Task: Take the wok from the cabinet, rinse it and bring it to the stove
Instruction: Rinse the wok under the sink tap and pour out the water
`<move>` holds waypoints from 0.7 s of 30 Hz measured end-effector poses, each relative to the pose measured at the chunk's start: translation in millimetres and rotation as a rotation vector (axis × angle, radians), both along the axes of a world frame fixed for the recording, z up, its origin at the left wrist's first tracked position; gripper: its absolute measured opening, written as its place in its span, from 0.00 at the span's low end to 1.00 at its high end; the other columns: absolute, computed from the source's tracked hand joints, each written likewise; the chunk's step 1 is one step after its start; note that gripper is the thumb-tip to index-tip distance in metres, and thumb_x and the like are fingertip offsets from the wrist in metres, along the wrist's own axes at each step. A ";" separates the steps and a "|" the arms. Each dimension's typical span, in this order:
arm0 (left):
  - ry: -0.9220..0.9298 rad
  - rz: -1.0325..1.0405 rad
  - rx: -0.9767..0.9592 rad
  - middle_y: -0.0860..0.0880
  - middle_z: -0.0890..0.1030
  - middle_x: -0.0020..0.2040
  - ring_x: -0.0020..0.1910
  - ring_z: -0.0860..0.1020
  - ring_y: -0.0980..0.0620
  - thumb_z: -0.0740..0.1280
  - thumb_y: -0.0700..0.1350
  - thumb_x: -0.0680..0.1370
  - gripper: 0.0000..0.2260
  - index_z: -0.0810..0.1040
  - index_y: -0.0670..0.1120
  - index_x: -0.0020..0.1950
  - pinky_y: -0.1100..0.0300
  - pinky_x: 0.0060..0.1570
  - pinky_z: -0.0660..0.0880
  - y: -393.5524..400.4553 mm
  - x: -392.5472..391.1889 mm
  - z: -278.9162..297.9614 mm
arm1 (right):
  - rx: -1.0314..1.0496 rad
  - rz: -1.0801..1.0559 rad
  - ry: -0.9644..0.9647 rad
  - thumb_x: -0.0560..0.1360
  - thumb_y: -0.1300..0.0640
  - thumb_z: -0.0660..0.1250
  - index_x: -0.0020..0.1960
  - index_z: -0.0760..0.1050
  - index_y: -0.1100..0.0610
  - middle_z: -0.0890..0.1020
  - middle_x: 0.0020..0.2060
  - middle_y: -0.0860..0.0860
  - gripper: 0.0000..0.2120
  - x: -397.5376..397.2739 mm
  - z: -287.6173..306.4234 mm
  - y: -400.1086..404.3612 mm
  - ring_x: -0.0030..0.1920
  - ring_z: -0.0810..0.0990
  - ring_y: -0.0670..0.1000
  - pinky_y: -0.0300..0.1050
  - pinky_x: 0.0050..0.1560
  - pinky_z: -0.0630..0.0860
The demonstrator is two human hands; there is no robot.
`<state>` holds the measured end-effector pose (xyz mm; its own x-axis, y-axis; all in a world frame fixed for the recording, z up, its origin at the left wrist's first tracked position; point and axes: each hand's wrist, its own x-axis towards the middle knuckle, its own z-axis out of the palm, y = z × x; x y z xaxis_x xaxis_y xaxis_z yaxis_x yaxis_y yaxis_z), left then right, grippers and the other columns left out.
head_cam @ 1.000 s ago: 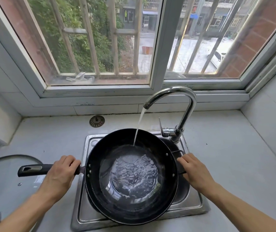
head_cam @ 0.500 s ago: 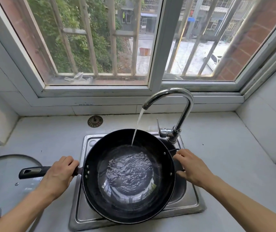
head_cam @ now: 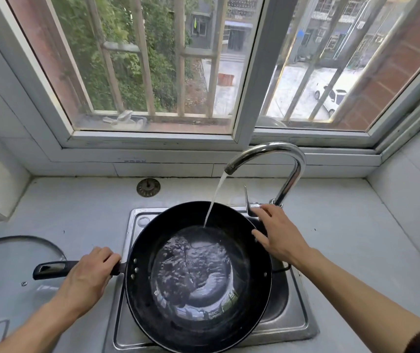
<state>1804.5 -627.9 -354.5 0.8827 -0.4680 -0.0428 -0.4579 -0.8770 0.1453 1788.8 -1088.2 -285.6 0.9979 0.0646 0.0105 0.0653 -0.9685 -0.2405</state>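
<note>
A black wok (head_cam: 244, 309) sits over the steel sink (head_cam: 298, 324), with rippling water pooled in its bottom. My left hand (head_cam: 89, 278) grips its long black handle (head_cam: 53, 269) at the left. A stream of water falls from the chrome tap (head_cam: 280, 159) into the wok's far side. My right hand (head_cam: 277, 233) is off the wok's small side handle, fingers spread, its fingertips at the tap's lever (head_cam: 249, 205) behind the rim.
A glass lid (head_cam: 7, 276) lies on the pale counter at the left. A round drain strainer (head_cam: 148, 187) rests on the counter behind the sink. A barred window spans the back wall, and tiled walls close in both sides.
My right hand let go of the wok's right side handle and moved up to the tap lever. My left hand kept its grip, and water kept running into the wok.
</note>
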 end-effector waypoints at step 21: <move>0.038 0.040 -0.039 0.55 0.73 0.43 0.39 0.72 0.50 0.76 0.36 0.63 0.19 0.74 0.52 0.45 0.57 0.31 0.70 -3.5 -1.5 0.6 | 0.054 -0.159 0.267 0.79 0.48 0.62 0.76 0.60 0.55 0.70 0.67 0.61 0.29 87.0 -24.2 9.1 0.66 0.70 0.61 0.52 0.66 0.68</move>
